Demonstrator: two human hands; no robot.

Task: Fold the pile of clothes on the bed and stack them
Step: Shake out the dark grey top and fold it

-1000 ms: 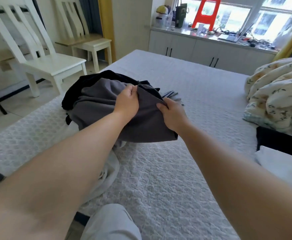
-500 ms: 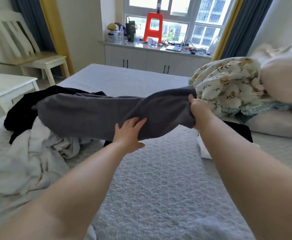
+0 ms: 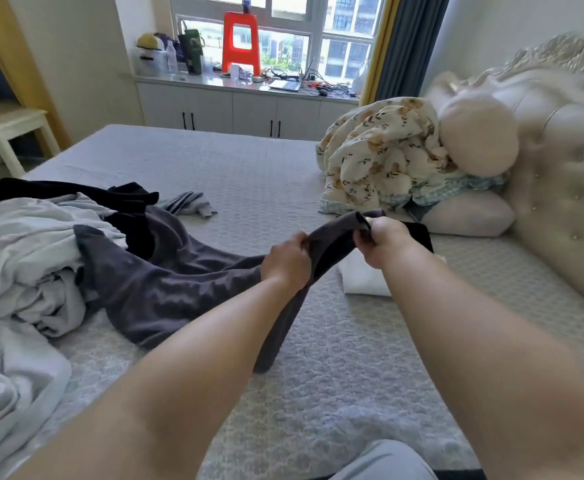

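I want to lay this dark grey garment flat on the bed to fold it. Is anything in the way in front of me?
Nothing visible: the grey quilted bedspread below both hands is bare. The left hand and right hand grip the dark grey garment, whose far end trails onto the light grey clothes pile at left. A white folded cloth lies just beyond.

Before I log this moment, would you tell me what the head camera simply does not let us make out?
- Dark grey garment: its kind is unclear; it is bunched, and the left hand and right hand cover the gripped edge.
- White folded item: the right forearm hides part of it.
- Pile of clothes: cut off by the left frame edge, so its count is unknown.
- Small items on the window counter: too small to identify.
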